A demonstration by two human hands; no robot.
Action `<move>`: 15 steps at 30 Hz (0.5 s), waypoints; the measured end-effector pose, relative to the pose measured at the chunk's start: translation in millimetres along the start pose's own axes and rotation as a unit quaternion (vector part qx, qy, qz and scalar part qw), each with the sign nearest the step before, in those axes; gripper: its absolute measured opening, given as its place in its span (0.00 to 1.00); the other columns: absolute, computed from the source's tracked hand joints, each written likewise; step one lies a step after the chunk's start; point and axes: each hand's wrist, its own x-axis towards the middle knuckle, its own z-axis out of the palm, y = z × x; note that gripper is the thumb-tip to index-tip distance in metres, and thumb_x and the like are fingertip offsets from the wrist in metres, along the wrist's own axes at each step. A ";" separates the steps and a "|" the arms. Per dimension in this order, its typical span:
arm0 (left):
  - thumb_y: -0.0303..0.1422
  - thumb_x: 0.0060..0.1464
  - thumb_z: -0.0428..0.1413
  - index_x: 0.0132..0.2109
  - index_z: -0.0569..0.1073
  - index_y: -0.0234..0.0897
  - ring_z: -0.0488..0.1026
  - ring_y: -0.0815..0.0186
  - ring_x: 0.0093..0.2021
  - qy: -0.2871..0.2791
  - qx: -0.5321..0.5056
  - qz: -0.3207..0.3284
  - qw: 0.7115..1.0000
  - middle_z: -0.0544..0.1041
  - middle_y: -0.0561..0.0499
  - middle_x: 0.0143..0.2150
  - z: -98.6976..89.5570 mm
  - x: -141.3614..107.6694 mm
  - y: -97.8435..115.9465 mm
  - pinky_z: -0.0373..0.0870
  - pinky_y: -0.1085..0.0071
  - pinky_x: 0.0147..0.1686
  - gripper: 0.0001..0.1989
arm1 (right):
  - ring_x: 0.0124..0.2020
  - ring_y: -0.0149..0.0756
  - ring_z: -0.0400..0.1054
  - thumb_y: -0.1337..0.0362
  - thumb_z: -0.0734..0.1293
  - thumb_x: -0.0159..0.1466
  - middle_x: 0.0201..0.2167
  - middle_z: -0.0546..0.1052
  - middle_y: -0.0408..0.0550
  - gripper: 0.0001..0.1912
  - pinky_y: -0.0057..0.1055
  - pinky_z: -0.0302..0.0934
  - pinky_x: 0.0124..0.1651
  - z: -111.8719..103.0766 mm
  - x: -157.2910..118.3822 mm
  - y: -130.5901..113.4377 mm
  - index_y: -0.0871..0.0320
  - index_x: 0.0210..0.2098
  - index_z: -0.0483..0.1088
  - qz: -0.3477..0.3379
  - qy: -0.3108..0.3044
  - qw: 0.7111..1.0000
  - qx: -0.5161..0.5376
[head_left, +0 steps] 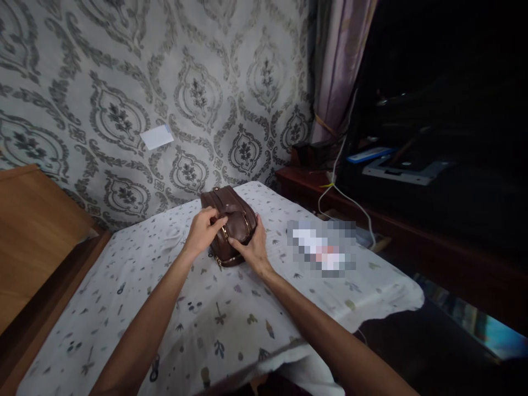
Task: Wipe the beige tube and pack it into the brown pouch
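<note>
A brown leather bag (239, 225) with gold zippers lies on a white patterned cloth (223, 308). My left hand (204, 228) is at the bag's left side, its thumb and fingers pinched together by a zipper; what lies between the fingertips is too small to make out. Around the bag's near right corner my right hand (254, 247) grips it, thumb on the front and fingers along the right side.
Right of the bag is a pixelated item (322, 247) on the cloth. A dark red shelf (297, 179) with a white cable (357, 203) stands at the right. A wooden panel (37, 236) is at the left, and a patterned wall (198, 93) rises behind.
</note>
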 end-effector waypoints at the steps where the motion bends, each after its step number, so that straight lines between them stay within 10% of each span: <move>1: 0.33 0.56 0.57 0.24 0.63 0.37 0.64 0.67 0.31 -0.002 -0.001 0.001 1.000 0.64 0.55 0.27 -0.5 -0.2 0.3 0.57 0.71 0.32 0.15 | 0.71 0.61 0.51 0.39 0.74 0.50 0.70 0.57 0.66 0.63 0.57 0.50 0.69 -0.2 0.0 0.5 0.62 0.73 0.44 -0.002 -0.001 1.000 -0.003; 15: 0.35 0.55 0.57 0.24 0.64 0.37 0.66 0.64 0.34 -0.020 -0.019 0.003 1.000 0.66 0.53 0.29 -2.1 -2.2 -3.3 0.59 0.69 0.33 0.14 | 0.72 0.62 0.49 0.35 0.72 0.51 0.71 0.55 0.67 0.65 0.58 0.48 0.70 -3.9 0.2 -3.3 0.64 0.73 0.41 -0.003 -0.020 1.000 0.002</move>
